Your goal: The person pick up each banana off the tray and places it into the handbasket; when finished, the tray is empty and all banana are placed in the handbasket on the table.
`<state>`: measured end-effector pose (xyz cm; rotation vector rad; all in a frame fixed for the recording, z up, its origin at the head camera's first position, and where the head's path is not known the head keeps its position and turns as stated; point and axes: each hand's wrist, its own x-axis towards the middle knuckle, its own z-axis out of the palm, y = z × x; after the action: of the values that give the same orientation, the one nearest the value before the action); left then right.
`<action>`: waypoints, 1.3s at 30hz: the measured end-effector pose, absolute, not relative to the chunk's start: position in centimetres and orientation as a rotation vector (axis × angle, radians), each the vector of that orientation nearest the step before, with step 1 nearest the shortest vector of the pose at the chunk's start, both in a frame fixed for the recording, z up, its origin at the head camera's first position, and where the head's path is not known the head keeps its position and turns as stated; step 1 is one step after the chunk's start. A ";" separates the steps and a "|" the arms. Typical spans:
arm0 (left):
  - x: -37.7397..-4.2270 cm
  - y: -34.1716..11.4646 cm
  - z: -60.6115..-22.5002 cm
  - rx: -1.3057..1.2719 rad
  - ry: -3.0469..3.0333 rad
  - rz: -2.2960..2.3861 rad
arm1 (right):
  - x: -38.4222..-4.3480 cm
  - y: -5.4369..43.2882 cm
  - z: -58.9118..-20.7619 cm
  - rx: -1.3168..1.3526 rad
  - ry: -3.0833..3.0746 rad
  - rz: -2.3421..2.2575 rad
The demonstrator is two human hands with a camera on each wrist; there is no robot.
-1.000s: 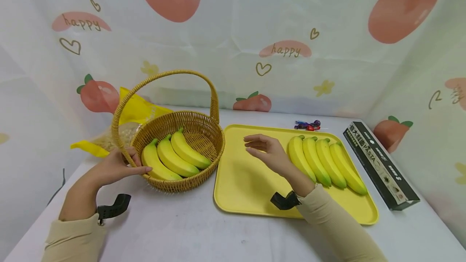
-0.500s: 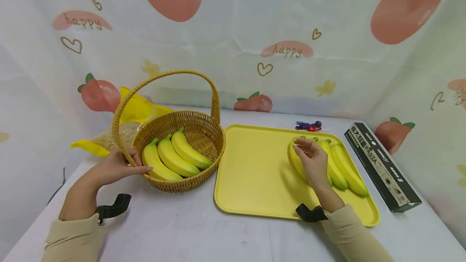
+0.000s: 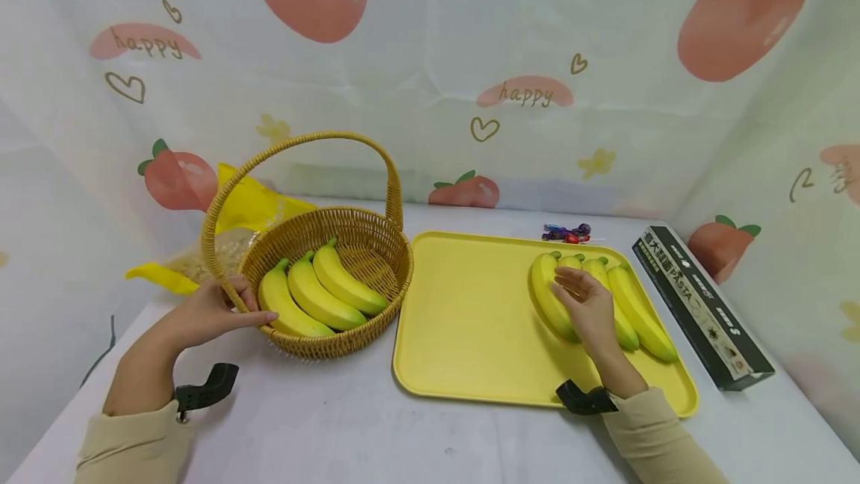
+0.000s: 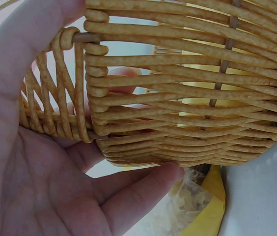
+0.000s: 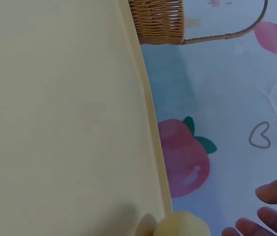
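Observation:
My left hand [image 3: 211, 312] grips the woven basket [image 3: 329, 346] where its handle meets the rim. In the left wrist view the thumb and fingers [image 4: 138, 196] lie on both sides of the wicker. Three bananas [image 3: 322, 293] lie side by side inside the basket. On the right half of the yellow tray [image 3: 463, 312], several more bananas [image 3: 551, 301] lie in a row. Over that row hovers my right hand [image 3: 587, 312], its fingers loosely bent with nothing between them, hiding part of the second banana from the left. The right wrist view shows these fingers [image 5: 276, 191] beside a banana tip [image 5: 182, 225].
A black pasta box [image 3: 702, 305] lies right of the tray. Small wrapped candies [image 3: 567, 232] sit behind the tray's back edge. Partly behind the basket rests a clear and yellow bag [image 3: 255, 204]. A printed curtain [image 3: 416, 58] closes off the back of the white table [image 3: 349, 424].
My right hand has moved right, from over the middle of the tray to above the row of bananas, and now uncovers the leftmost one. The left hand stays on the basket.

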<state>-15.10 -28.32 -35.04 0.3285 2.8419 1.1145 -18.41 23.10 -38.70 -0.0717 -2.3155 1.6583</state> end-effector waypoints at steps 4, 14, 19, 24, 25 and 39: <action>-15.1 -28.3 -34.9 0.325 2.843 1.097 | -18.4 23.2 -39.0 -0.054 -2.385 1.615; -15.1 -28.2 -34.7 0.325 2.837 1.115 | -18.8 23.5 -39.3 0.116 -2.589 1.417; -15.1 -28.3 -34.9 0.331 2.832 1.127 | -18.8 23.6 -39.5 0.170 -2.605 1.413; -15.1 -28.2 -34.9 0.332 2.825 1.138 | -18.8 23.7 -39.8 0.230 -2.619 1.410; -15.1 -28.2 -35.0 0.331 2.827 1.134 | -18.8 23.7 -39.9 0.241 -2.619 1.428; -15.0 -28.3 -34.6 0.319 2.838 1.108 | -19.0 23.8 -40.6 0.435 -2.926 1.233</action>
<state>-15.04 -28.33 -34.61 0.3190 2.8375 1.1076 -19.02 23.79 -40.57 0.4350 -2.9256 1.2331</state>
